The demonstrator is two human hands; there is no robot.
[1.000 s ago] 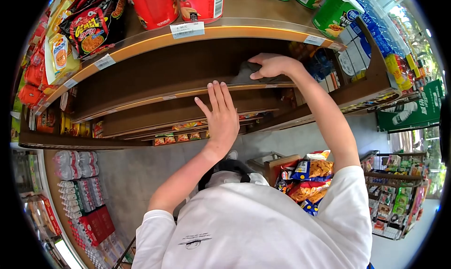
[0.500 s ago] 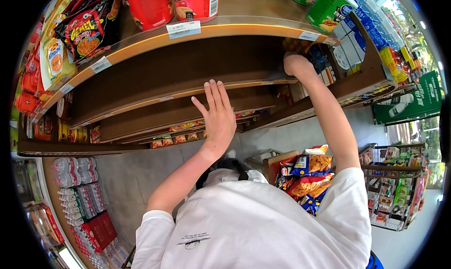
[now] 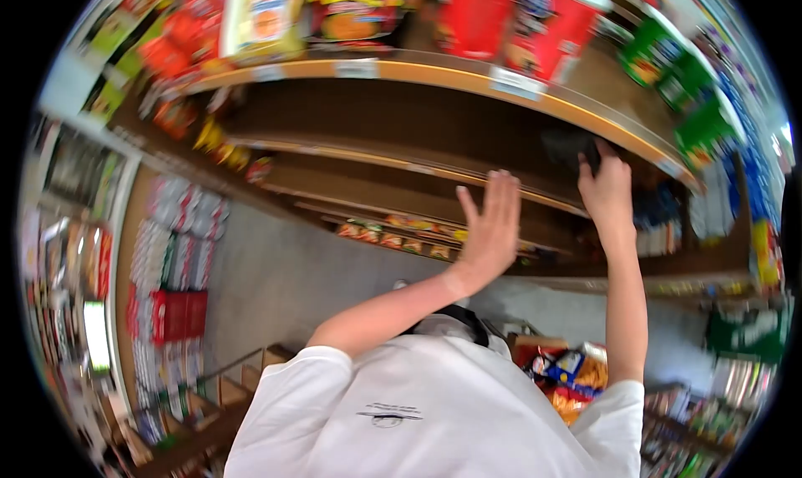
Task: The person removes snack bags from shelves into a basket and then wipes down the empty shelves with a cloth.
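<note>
Dark cloth (image 3: 591,157) sits in the curled right hand (image 3: 608,186); left hand (image 3: 491,232) outstretched.

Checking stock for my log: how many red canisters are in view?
2, both on the upper shelf, above the right hand: the left red canister, cut off by the picture's top, and the right red canister, behind a white price label. More may be hidden behind them.
</note>
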